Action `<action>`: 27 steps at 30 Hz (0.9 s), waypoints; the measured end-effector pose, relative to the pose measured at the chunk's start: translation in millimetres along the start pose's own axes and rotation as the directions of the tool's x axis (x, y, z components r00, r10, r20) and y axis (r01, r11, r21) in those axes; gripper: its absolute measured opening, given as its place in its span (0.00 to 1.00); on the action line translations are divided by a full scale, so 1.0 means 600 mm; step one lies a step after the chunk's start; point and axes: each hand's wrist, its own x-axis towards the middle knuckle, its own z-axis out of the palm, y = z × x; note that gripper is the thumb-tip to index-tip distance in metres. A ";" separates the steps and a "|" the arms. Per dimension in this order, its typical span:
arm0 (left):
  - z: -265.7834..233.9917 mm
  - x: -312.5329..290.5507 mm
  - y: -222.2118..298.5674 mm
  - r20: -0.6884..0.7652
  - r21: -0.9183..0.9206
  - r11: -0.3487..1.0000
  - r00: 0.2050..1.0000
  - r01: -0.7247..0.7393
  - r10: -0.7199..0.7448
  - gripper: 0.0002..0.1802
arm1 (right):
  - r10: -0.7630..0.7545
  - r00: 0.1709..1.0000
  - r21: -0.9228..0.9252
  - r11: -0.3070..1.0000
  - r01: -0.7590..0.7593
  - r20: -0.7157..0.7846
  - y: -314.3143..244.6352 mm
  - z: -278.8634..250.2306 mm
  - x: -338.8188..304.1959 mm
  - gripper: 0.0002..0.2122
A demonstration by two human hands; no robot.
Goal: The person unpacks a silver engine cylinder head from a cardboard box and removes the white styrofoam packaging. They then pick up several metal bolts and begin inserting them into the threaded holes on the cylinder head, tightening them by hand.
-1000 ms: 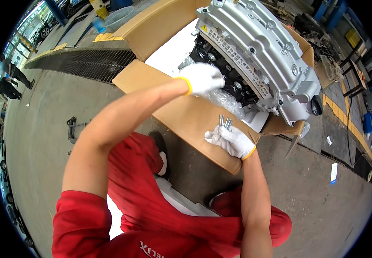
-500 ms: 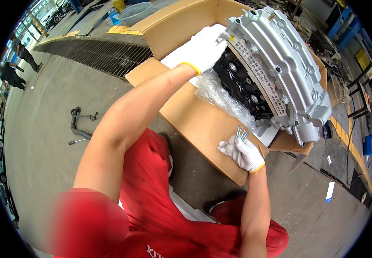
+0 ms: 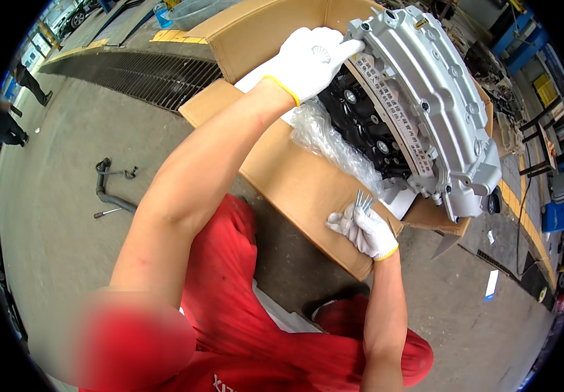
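Observation:
My left hand (image 3: 316, 64), in a white knit glove with a yellow cuff, is at the upper left corner of a silver engine cover (image 3: 419, 85). Its fingers are curled, with one reaching to the metal edge; anything pinched there is hidden. My gloved right hand (image 3: 364, 231) is closed around several silver bolts (image 3: 361, 201), their shanks pointing up. It sits over the flap of the cardboard box (image 3: 301, 196). A black engine section (image 3: 367, 124) shows beside the cover, along a printed white strip (image 3: 393, 117).
Crumpled clear plastic wrap (image 3: 334, 147) lies along the box's near side. A dark hose (image 3: 107, 186) and a screwdriver-like tool (image 3: 107, 213) are on the floor at left. Beyond runs a floor grating (image 3: 132, 77). Two people stand at far left; a metal stand (image 3: 543, 147) is at right.
My left hand has shifted slightly up and right along the cover's corner, its back turned more into view. My right hand still holds the bolts in nearly the same place.

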 end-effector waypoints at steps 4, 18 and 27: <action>-0.001 0.011 0.006 -0.022 0.077 0.996 0.999 -0.044 0.045 0.12 | -0.009 1.000 0.001 1.000 0.009 0.010 0.001 -0.001 0.002 0.13; -0.052 0.043 0.045 0.065 0.048 0.999 0.998 0.022 -0.025 0.06 | 0.023 1.000 0.052 0.998 -0.022 -0.016 -0.001 0.002 0.002 0.13; -0.048 0.052 0.045 0.080 0.097 0.995 0.996 0.034 -0.042 0.06 | 0.014 1.000 0.018 1.000 -0.013 -0.025 -0.006 0.010 0.000 0.13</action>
